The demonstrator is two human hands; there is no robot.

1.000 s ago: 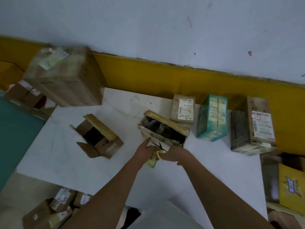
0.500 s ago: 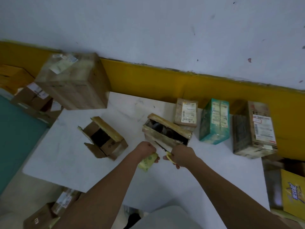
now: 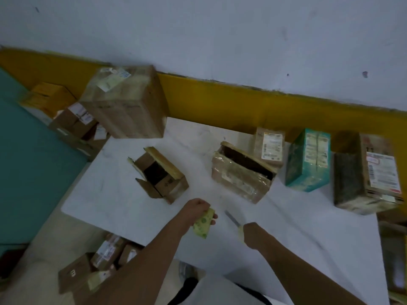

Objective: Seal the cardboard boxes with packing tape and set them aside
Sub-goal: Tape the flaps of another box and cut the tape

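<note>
Left hand [image 3: 196, 209] is curled round a pale yellow-green patterned flat piece [image 3: 203, 224], fingers and thumb pinching its top end. Too blurred to say what the piece is. It hangs over the near edge of the white tabletop [image 3: 297, 227].

Right hand [image 3: 253, 235] is closed in a fist on a yellow-handled cutting tool with a thin grey metal blade [image 3: 231, 217]. The blade points up-left, above the table and between the two hands. Hands are near each other but apart.

Task boxes on the table:
- Small brown cardboard box with flaps open [image 3: 167, 186], left of centre, dark inside, just beyond the left hand.
- Tape-wrapped brown cardboard box [image 3: 237, 181], centre, top gap open and dark, beyond the blade tip and not touched.
- Small brown box with a white shipping label [image 3: 269, 146], right behind the wrapped one, against the yellow wall band [image 3: 220, 102].
- Teal printed carton [image 3: 308, 161], upright, to its right.
- Big dark-sided cardboard box with a white barcode label [image 3: 352, 175], far right.
- Large brown taped cardboard box [image 3: 127, 106], at the back-left corner.

More brown labelled parcels on the floor, near left [image 3: 105, 254] and far left [image 3: 74, 119].
</note>
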